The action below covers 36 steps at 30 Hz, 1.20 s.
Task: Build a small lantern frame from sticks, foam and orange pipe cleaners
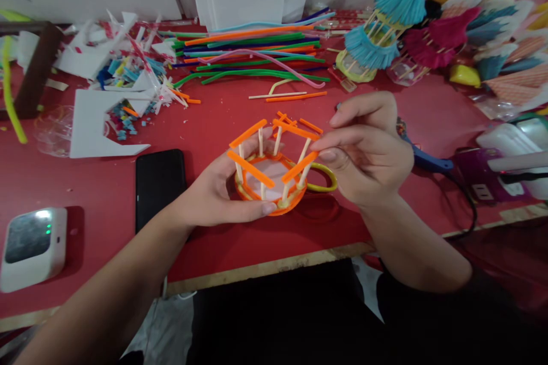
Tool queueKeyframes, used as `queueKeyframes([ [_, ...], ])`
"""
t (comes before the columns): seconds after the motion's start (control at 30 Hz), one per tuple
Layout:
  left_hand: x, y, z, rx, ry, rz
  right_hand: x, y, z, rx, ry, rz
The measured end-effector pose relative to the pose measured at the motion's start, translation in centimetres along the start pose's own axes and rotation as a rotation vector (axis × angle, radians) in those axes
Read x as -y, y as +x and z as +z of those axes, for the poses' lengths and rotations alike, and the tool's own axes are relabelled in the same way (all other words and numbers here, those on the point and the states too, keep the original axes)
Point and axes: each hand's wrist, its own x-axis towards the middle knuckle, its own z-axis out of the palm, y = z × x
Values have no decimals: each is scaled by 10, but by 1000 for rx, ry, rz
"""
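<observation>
My left hand [222,191] cups a small craft frame [272,168] from below and behind: an orange and yellow ring base with thin wooden sticks standing up and orange straw pieces across their tops. My right hand [366,151] is at the frame's right side, thumb and fingers pinched on one orange straw piece [299,166] resting on top of the sticks. A yellow loop [326,178] lies just behind the frame under my right hand. Both hands hover over the red table [205,131].
A black phone [159,182] lies left of the frame, a white device [32,245] at the far left. Long coloured straws [252,51] lie at the back, paper scraps [120,80] back left, finished tasselled lanterns [385,17] back right, a blue-handled tool [428,161] and power strip [479,182] right.
</observation>
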Motion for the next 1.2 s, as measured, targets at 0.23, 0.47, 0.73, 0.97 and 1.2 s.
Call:
queueKeyframes([
  [0.23, 0, 2, 1, 10, -6, -5, -1, -2, -1, 38, 6, -1],
  [0.47, -2, 3, 2, 4, 6, 26, 1, -4, -2, 51, 18, 31],
  [0.73, 0, 3, 1, 9, 39, 37, 1, -7, -2, 46, -6, 41],
  [0.97, -3, 3, 1, 13, 44, 39, -1, -6, -1, 67, 0, 34],
  [1.2, -2, 3, 2, 1, 26, 17, -3, -6, -1, 60, -18, 18],
])
